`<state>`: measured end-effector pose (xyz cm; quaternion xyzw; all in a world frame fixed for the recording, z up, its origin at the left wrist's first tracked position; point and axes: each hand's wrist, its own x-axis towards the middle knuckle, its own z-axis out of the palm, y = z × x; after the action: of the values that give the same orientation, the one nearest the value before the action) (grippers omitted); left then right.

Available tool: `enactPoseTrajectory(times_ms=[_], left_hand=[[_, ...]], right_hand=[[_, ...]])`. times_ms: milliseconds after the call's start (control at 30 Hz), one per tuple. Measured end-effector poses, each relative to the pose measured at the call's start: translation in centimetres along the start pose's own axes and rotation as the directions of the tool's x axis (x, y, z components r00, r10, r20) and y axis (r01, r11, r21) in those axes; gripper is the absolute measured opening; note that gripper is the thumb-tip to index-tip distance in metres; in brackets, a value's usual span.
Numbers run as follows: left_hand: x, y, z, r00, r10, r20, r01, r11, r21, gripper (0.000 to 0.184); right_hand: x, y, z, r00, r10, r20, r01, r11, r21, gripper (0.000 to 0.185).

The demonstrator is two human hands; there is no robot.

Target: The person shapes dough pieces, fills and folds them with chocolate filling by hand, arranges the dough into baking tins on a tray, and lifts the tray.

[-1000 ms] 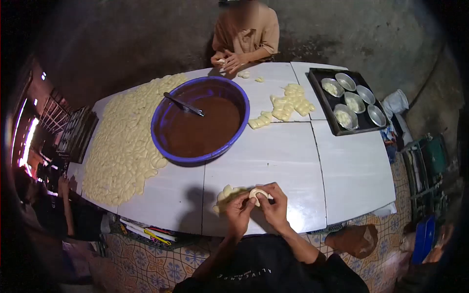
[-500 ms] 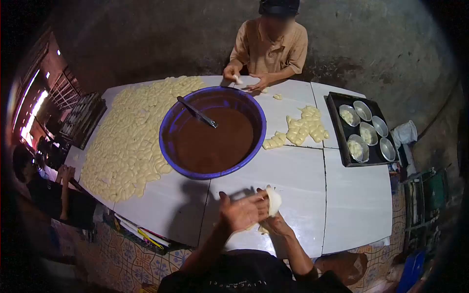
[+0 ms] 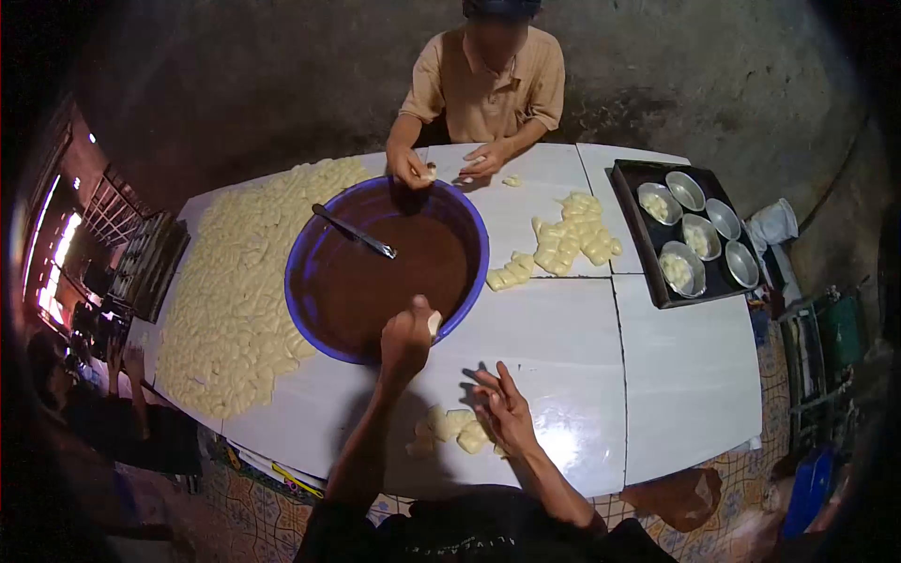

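My left hand [image 3: 406,340] is closed on a small piece of pale dough [image 3: 434,324] at the near rim of the purple basin [image 3: 480,246]. Brown filling [image 3: 371,277] covers the basin's bottom, and a metal utensil [image 3: 355,232] rests across its far left side. Over the table lies my right hand [image 3: 509,413], fingers apart and holding nothing. Just left of it, several dough pieces [image 3: 460,429] lie near the front edge, partly in shadow.
Dough pieces [image 3: 225,300] cover the table's left part; a smaller cluster [image 3: 574,235] is right of the basin. A dark tray [image 3: 663,298] holds several metal tins. Across the table, a co-worker [image 3: 488,94] holds dough by the rim. Another person [image 3: 117,413] is at left.
My hands have parted: the left went forward to the basin with the dough piece, while the right stayed back with its fingers spread. The co-worker's hand has moved over the basin's far rim.
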<state>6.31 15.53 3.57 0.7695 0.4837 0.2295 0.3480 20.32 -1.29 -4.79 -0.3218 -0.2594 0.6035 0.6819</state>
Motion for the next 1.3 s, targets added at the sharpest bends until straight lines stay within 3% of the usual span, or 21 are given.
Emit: enactPoseTrajectory(times_ms=[67,100,200,267,300,367,467,567,600,700,733,800,833,967,1000,1033,1067,1100,1167,1233,1300], left_hand=[[-2.1,0.4,0.5,0.947,-0.096,0.307,0.29,0.668,-0.685,0.102],[-4.7,4.7,0.8,0.907,-0.292,0.305,0.42,0.551,-0.722,0.106],[-8.5,4.5,3.8,0.912,-0.315,0.262,0.329,0.182,-0.927,0.078],[-10.4,2.5,6.5,0.969,-0.244,0.037,0.154,0.479,-0.864,0.059],[-11.1,1.6,7.5,0.983,-0.179,-0.029,0.084,0.592,-0.802,0.054],[-12.7,1.8,7.6,0.993,-0.043,-0.112,-0.04,0.765,-0.642,0.047],[-14.3,3.9,6.1,0.989,0.128,-0.075,-0.148,0.886,-0.439,0.039],[-15.1,5.2,5.7,0.995,0.092,0.04,-0.065,0.896,-0.44,0.022],[-15.4,5.2,6.1,0.997,0.076,0.033,-0.048,0.852,-0.522,0.021],[-16.3,5.2,7.1,0.999,-0.014,0.046,0.041,0.728,-0.685,0.02],[-16.3,5.3,7.3,0.994,-0.072,0.08,0.108,0.723,-0.682,0.021],[-16.5,5.2,7.8,0.969,-0.198,0.151,0.247,0.703,-0.667,0.021],[-16.9,4.2,9.1,0.973,-0.191,0.132,0.222,0.61,-0.761,0.023],[-17.5,2.7,11.1,0.986,-0.124,0.115,0.169,0.794,-0.585,0.023],[-17.3,2.4,11.1,0.999,0.019,0.028,0.0,0.828,-0.56,0.024],[-16.9,2.9,10.8,0.984,0.167,-0.058,-0.172,0.834,-0.524,0.025],[-16.5,3.4,10.5,0.939,0.314,-0.138,-0.341,0.813,-0.473,0.026],[-16.7,3.5,10.5,0.988,0.144,0.062,-0.044,0.634,-0.772,0.049],[-16.5,4.5,9.6,0.966,0.257,0.029,-0.161,0.686,-0.71,0.063],[-15.8,3.7,9.1,0.958,0.284,-0.036,-0.249,0.766,-0.592,0.073],[-15.1,3.3,9.2,0.972,0.131,-0.194,-0.227,0.73,-0.645,0.07]], right_hand=[[0.3,-1.4,1.2,0.988,0.15,-0.038,-0.14,0.972,0.19,0.065],[0.2,-1.0,0.5,0.971,0.238,-0.025,-0.223,0.936,0.273,0.056],[-0.3,-0.5,-0.4,0.937,0.303,-0.175,-0.272,0.945,0.18,0.026],[-0.9,-0.9,1.2,0.959,0.035,-0.282,-0.06,0.995,-0.081,0.027],[-1.4,-1.4,1.7,0.964,-0.19,-0.184,0.093,0.895,-0.435,0.029],[-3.0,-3.6,3.0,0.899,-0.402,0.172,0.33,0.365,-0.871,0.035],[-4.1,-3.9,1.7,0.876,-0.371,0.308,0.441,0.356,-0.824,0.027],[-4.9,-4.6,1.4,0.866,-0.49,0.096,0.435,0.645,-0.628,0.018],[-5.6,-4.8,1.8,0.913,-0.398,-0.082,0.328,0.84,-0.432,0.018],[-6.2,-6.1,1.5,0.935,-0.342,0.095,0.337,0.77,-0.541,0.018],[-6.7,-6.8,2.2,0.896,-0.375,0.239,0.42,0.539,-0.73,0.022],[-7.8,-6.1,1.9,0.908,-0.32,0.272,0.402,0.479,-0.78,0.021],[-7.7,-5.3,1.0,0.915,-0.335,0.225,0.382,0.54,-0.75,0.017],[-8.5,-5.5,0.4,0.982,-0.188,-0.032,0.106,0.677,-0.728,0.027],[-8.4,-5.8,0.4,0.987,-0.137,-0.082,0.047,0.738,-0.673,0.034],[-7.9,-5.6,-0.5,0.955,-0.286,0.075,0.215,0.497,-0.84,0.045],[-8.2,-6.1,-0.7,0.99,-0.139,0.017,0.087,0.513,-0.854,0.046],[-7.8,-6.1,-1.8,0.988,0.151,0.008,-0.099,0.685,-0.721,0.047],[-7.7,-6.7,-2.2,0.845,0.522,0.115,-0.443,0.804,-0.397,0.048],[-7.3,-6.8,-1.7,0.984,0.168,0.065,-0.09,0.769,-0.632,0.04],[-5.8,-6.3,-2.4,0.918,-0.377,0.119,0.266,0.366,-0.892,0.043]])
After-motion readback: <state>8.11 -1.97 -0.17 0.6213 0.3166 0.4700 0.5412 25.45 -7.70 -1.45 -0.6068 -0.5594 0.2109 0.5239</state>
